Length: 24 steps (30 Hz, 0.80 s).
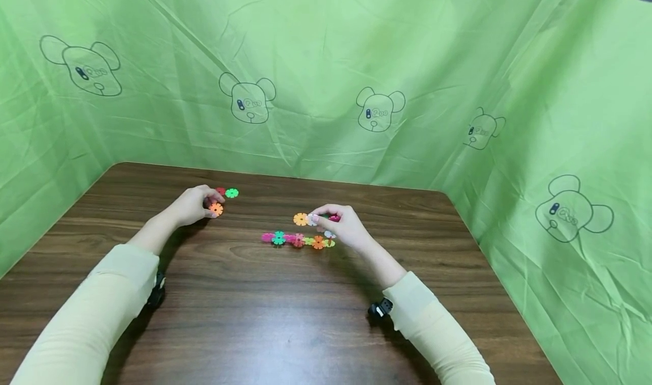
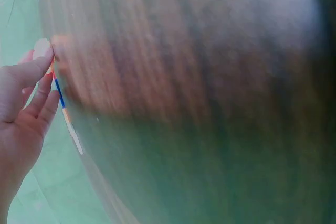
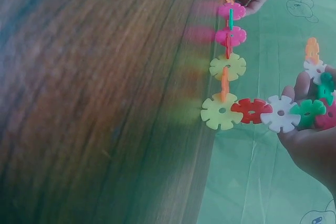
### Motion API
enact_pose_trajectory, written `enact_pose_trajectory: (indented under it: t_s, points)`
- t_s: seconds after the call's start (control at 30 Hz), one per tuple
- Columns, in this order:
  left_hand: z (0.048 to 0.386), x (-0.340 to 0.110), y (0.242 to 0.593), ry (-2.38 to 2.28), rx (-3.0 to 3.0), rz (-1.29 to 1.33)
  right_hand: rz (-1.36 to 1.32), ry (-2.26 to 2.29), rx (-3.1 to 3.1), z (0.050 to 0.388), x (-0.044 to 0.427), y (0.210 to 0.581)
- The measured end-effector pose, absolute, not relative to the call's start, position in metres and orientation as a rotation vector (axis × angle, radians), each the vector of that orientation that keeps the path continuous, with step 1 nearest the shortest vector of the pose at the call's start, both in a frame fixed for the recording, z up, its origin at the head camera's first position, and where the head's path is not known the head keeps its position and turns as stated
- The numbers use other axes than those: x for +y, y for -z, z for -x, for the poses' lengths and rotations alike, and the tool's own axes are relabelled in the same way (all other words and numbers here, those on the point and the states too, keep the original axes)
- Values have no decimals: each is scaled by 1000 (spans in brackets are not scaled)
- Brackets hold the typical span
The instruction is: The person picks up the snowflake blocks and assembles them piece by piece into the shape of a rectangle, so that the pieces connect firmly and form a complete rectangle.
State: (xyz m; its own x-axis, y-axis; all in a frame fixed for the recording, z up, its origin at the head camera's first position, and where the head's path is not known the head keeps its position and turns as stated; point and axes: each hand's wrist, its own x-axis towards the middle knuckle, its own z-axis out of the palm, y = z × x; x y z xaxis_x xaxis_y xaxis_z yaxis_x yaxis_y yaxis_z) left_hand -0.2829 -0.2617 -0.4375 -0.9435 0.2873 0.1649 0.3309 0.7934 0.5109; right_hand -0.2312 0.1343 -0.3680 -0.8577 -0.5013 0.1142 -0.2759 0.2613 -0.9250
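Observation:
In the head view my left hand (image 1: 196,205) pinches an orange flower disc (image 1: 216,209) at the table's left rear, beside a red disc (image 1: 221,191) and a green disc (image 1: 231,193). The left wrist view shows that hand (image 2: 26,95) with thumb and forefinger together, by discs seen edge-on, one of them blue (image 2: 59,94). My right hand (image 1: 343,226) grips linked discs, with an orange one (image 1: 300,219) sticking out to the left. In the right wrist view, white (image 3: 281,113) and green (image 3: 307,114) discs lie at that hand (image 3: 315,148), joined to a long chain with a yellow corner disc (image 3: 221,111).
The chain's row, with a teal-green disc (image 1: 278,238), runs left to right across the brown wooden table (image 1: 244,317). Green cloth (image 1: 316,45) with bear-head outlines hangs behind and at both sides. Black devices (image 1: 379,310) are at both wrists.

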Motion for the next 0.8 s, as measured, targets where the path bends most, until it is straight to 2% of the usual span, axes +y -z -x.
enact_pose_trajectory:
  t_s: [0.43,0.8]
  points:
    - [275,-247,417,920,-2835,440,716,1639,2302,230,135,366]
    - [256,-211,398,1002,-2653,326,714,1629,2307,229,135,366]
